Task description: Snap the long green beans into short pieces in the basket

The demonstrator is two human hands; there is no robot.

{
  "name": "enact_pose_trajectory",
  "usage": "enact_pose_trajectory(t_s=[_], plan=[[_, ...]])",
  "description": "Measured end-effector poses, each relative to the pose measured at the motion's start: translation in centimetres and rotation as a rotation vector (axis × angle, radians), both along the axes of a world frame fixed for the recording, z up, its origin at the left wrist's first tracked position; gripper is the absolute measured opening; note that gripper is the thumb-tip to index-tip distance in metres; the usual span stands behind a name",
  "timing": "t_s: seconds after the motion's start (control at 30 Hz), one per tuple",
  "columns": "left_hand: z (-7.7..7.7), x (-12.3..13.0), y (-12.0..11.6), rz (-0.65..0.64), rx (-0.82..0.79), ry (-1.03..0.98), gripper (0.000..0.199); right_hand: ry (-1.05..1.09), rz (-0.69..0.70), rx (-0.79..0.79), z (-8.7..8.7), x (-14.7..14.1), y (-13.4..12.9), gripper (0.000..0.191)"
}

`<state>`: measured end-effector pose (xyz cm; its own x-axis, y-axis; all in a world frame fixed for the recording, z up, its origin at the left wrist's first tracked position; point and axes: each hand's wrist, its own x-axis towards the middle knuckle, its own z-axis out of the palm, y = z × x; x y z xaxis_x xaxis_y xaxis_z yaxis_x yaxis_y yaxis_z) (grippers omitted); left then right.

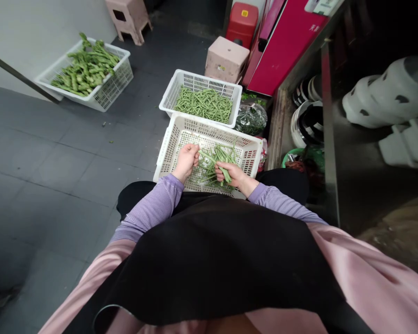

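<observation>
A white plastic basket (252, 146) stands right before me, with long green beans (226, 150) lying in its right part. My right hand (231, 172) is closed round a small bunch of green beans (225, 174) over the basket. To its left, my left hand (188, 160) is closed, thumb and fingers pinched at the end of a green bean that reaches toward the right hand. Short pieces of green bean (209, 105) fill much of a second white basket (166, 101), which touches the far side of the first.
A white basket of thick green stems (85, 69) stands at the far left by the wall. Pink stools (226, 58) and a red stool (242, 23) stand behind the baskets. A plastic bag of greens (251, 118) lies at right, near a metal shelf post (329, 125).
</observation>
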<state>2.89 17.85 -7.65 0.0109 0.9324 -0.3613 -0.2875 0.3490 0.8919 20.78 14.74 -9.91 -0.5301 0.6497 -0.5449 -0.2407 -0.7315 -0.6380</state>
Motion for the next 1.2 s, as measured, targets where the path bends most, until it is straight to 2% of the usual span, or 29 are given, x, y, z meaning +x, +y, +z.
enact_pose_trajectory(t_s=[0.07,0.2,0.27,0.3,0.37,0.5,0.6,0.67,0.73,0.8,0.93,1.0,1.07,1.17,1.2], plan=[[-0.1,-0.1,0.0,0.015,0.034,0.093,0.026,0.005,-0.094,0.006,0.1,0.1,0.1,0.032],[0.7,0.7,-1.6,-0.119,0.147,0.289,0.026,-0.017,-0.417,-0.033,-0.5,1.0,1.5,0.026],[1.2,1.3,-2.6,-0.177,0.189,0.324,0.027,-0.095,-0.572,-0.078,-0.9,1.7,2.5,0.027],[1.3,1.5,-2.9,-0.203,0.198,0.323,0.027,-0.133,-0.607,-0.103,-1.0,1.9,2.9,0.027],[1.3,1.9,-3.1,-0.247,0.184,0.295,0.028,-0.172,-0.531,-0.167,-0.9,2.2,3.3,0.024],[0.2,1.7,-2.1,-0.32,0.083,0.317,0.028,-0.088,-0.055,-0.25,-0.5,1.3,2.7,0.015],[-0.5,1.0,-1.2,-0.422,0.127,0.52,0.037,-0.055,0.123,-0.134,-0.6,0.8,2.1,0.018],[-0.7,0.4,-1.0,-0.496,0.243,0.68,0.044,-0.142,0.145,0.008,-0.8,1.0,2.0,0.024],[-0.8,0.2,-1.1,-0.535,0.334,0.755,0.046,-0.264,0.145,0.169,-1.0,1.2,1.7,0.028],[-1.0,0.4,-1.5,-0.499,0.299,0.68,0.046,-0.346,0.132,0.32,-1.2,1.0,1.1,0.029],[-1.4,1.2,-1.9,-0.245,0.02,0.157,0.046,-0.465,0.079,0.653,-2.4,-0.8,-0.3,0.027],[-1.6,1.1,-1.4,-0.142,-0.024,-0.002,0.042,-0.521,0.039,0.679,-3.9,-1.4,-0.1,0.025],[-2.1,0.7,-0.6,-0.069,0.009,0.096,0.033,-0.597,-0.117,0.513,-5.8,-0.8,1.3,0.021],[-3.3,0.2,0.2,-0.041,0.096,0.523,0.011,-0.849,-0.487,0.191,-8.5,2.2,5.4,0.018],[-3.8,0.1,0.3,-0.081,0.113,0.65,0.015,-0.924,-0.543,0.152,-9.3,3.5,7.0,0.018]])
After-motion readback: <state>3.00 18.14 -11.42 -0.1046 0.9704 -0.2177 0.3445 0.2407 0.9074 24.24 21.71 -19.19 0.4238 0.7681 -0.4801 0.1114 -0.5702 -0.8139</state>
